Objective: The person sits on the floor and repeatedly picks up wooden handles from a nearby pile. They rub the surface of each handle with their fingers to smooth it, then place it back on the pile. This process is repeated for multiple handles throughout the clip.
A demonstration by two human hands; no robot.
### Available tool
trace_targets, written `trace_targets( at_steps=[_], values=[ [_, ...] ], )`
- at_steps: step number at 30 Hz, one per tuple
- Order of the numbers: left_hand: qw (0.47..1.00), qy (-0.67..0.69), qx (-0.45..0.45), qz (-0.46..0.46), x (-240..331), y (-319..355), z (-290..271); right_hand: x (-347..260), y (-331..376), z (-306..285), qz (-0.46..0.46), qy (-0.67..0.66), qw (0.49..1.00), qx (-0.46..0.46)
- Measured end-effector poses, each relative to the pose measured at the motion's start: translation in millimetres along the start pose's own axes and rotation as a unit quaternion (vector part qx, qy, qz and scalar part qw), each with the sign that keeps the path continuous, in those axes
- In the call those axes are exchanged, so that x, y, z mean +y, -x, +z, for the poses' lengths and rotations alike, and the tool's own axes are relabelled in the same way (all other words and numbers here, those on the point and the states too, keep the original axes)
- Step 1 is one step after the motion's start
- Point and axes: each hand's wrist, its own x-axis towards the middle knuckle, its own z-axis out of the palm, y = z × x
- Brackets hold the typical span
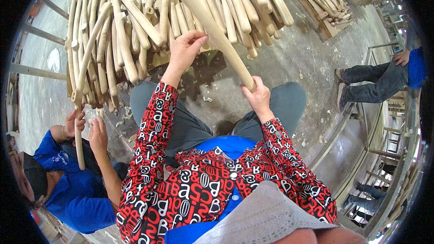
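A long pale wooden bar [212,27] slants from the top of the view down toward my lap. My right hand [258,96] is closed around its lower end, above my right knee. Beside the bar's middle is my left hand [186,53], its thumb and fingers pinched together. Whatever the pinch holds, if anything, is hidden, and I cannot tell whether that hand touches the bar. Just beyond my hands lies a large stack of similar wooden bars [122,52], some crossing over others.
At the left a co-worker [81,190] in blue handles another wooden bar [79,147]. More bars lie in a far pile [325,0] at upper right. A person [379,77] stands at the right, near metal racking [384,153]. Pale shavings [208,99] litter the floor.
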Motion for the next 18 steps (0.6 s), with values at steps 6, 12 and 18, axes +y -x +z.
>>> trace_targets(
  at_steps=[6, 12, 18],
  values=[
    [0.988, -0.130, 0.071, 0.041, 7.4, -1.0, 9.0, -2.1, 1.5, -2.2, -0.016, 0.024, 0.999, 0.044],
    [0.974, 0.212, 0.052, -0.068, -0.3, -2.4, 28.2, 2.7, -2.0, -12.6, -0.036, 0.042, 0.996, 0.068],
    [0.931, 0.337, 0.084, -0.108, 10.1, 5.9, 45.3, 1.4, 5.4, -17.1, -0.030, 0.016, 0.997, 0.069]
  ],
)
